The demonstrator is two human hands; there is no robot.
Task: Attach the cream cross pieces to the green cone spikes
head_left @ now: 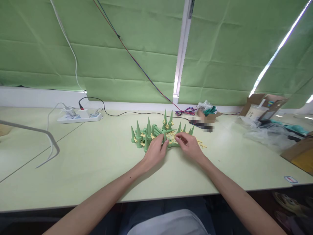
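Note:
Several green cone-shaped pieces (pixel 138 130) stand upright on the table, many with small yellow parts at their bases. More green pieces lie in a pile behind my left hand (pixel 156 148), whose thumb and fingers are closed around a green cone (pixel 164 137). To the right of it, my right hand (pixel 189 145) is pinched at the fingertips beside the yellow pieces; what it holds is too small to make out. Loose yellow pieces (pixel 202 144) lie just right of and behind my right hand. Two taller green cones (pixel 165 119) stand at the back of the group.
On the pale table (pixel 97 176), a white power strip (pixel 79 118) lies at the back left. A small cardboard box (pixel 207 117) and a dark, pixelated object (pixel 201 125) are behind the pieces. Plastic bags (pixel 266 133) and an open box (pixel 264 106) with a cup occupy the right.

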